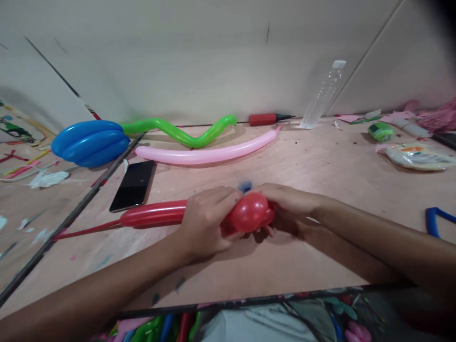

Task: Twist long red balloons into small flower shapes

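Twisting the red balloon (153, 214) looks like the step here, left hand (208, 218) with fingers clamped on it, right hand (287, 199) wrapped round its bubbled end (249, 212) over the desk (338, 171), so next probably calls for a firm pinch.

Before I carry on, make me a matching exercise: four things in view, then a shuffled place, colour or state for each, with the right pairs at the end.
Things
1. Red balloon
2. Phone
3. Bottle
4. Pink balloon

Places, colours or states
A. Clear, see-through
B. Just in front of the wavy green balloon
C. Held by the left hand and right hand
D. Lying flat, screen dark

Pairs: 1-C, 2-D, 3-A, 4-B
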A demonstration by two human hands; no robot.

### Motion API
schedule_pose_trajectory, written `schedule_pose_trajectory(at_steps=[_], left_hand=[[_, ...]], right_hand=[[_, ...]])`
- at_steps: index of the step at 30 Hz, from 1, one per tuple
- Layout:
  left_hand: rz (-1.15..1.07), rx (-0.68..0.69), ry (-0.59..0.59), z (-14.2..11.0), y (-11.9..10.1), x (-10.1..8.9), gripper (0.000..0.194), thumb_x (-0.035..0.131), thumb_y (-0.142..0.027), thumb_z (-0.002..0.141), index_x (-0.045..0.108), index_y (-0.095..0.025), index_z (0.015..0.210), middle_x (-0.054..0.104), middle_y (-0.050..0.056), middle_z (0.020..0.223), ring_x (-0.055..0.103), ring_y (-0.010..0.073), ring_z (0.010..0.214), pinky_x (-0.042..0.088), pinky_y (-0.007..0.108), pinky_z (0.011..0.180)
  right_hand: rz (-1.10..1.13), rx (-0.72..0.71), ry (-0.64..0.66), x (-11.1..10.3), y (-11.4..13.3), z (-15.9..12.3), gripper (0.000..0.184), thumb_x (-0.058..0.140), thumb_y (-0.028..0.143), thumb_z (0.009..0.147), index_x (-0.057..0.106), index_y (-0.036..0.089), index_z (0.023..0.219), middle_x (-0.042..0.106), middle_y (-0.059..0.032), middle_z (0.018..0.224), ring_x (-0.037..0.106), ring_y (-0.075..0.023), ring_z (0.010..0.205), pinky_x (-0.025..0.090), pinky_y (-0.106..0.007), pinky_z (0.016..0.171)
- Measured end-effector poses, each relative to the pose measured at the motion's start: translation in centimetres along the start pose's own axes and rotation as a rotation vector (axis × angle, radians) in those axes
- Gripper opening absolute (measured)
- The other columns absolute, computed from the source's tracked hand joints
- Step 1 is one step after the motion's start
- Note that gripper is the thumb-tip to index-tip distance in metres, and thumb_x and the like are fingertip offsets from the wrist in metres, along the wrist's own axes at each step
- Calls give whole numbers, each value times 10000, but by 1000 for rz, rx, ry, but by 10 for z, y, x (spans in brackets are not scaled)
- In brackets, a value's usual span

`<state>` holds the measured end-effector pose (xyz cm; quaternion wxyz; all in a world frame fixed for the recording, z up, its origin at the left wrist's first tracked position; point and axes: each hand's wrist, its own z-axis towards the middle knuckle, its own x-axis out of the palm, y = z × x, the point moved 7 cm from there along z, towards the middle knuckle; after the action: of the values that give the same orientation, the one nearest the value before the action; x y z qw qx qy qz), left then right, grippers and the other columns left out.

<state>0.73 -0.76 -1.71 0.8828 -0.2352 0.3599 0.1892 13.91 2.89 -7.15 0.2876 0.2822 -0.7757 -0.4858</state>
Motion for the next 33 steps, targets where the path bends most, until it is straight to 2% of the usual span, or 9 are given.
schedule_pose_trajectory(at_steps=[3,6,10,16,20,24,28,31,33], left_hand=[[19,-149,-43,-2,13,-6,651,756,-243,749,508,-226,1350,736,109,1217,743,292,1003,584,414,844],[-36,-114,-27,-3,11,-7,859,744,-203,759,354,-247,1522,615,152,1440,669,328,1229,571,447,932],[-183,-5,-44,1,6,-13,708,757,-167,786,478,-256,1430,619,126,1407,611,296,1309,536,414,1036],[-221,-268,-205,4,25,-24,504,858,-263,743,586,-205,1164,702,41,1106,689,206,1000,559,323,924],[-252,-348,-231,3,31,-25,484,853,-234,696,596,-209,1105,708,7,1038,686,190,932,558,303,857],[-287,-346,-187,2,33,-23,534,823,-202,675,582,-219,1151,708,7,1088,690,202,963,557,314,868],[-265,-374,-137,2,38,-20,589,882,-348,703,581,-229,1195,703,33,1144,690,231,1016,559,350,916],[-179,-433,-119,1,45,-18,559,870,-421,727,589,-240,1175,709,40,1133,698,251,1017,563,376,913],[-100,-480,-110,0,49,-16,547,853,-431,729,584,-239,1166,718,47,1121,708,272,1002,569,396,886]], right_hand=[[-52,-44,-111,-2,5,4,299,511,382,925,704,155,899,739,-71,723,643,-161,541,469,-241,465],[-197,-142,-251,-11,19,3,143,572,267,850,673,201,927,701,-13,754,619,-153,562,471,-246,465],[-353,-288,-323,-11,37,-4,131,556,227,880,683,200,895,690,-10,819,627,-145,669,498,-248,569],[-237,-345,-256,2,40,-14,255,589,453,986,636,203,993,663,3,865,638,-142,627,529,-283,581],[-400,-419,-278,7,45,-20,145,669,308,937,662,219,1052,683,4,947,655,-154,762,525,-278,676],[-596,-583,-320,7,57,-25,408,615,61,834,674,239,1196,717,-4,1134,661,-183,994,523,-309,880],[-827,-725,-300,-1,63,-26,523,597,9,758,654,225,1231,716,-29,1209,667,-203,1060,519,-338,937],[-896,-672,-310,-13,62,-23,366,602,93,859,646,219,1199,706,-46,1213,672,-172,929,543,-305,810],[-903,-590,-316,-17,60,-22,307,592,154,914,641,223,1208,700,-53,1227,664,-171,914,539,-309,800]])
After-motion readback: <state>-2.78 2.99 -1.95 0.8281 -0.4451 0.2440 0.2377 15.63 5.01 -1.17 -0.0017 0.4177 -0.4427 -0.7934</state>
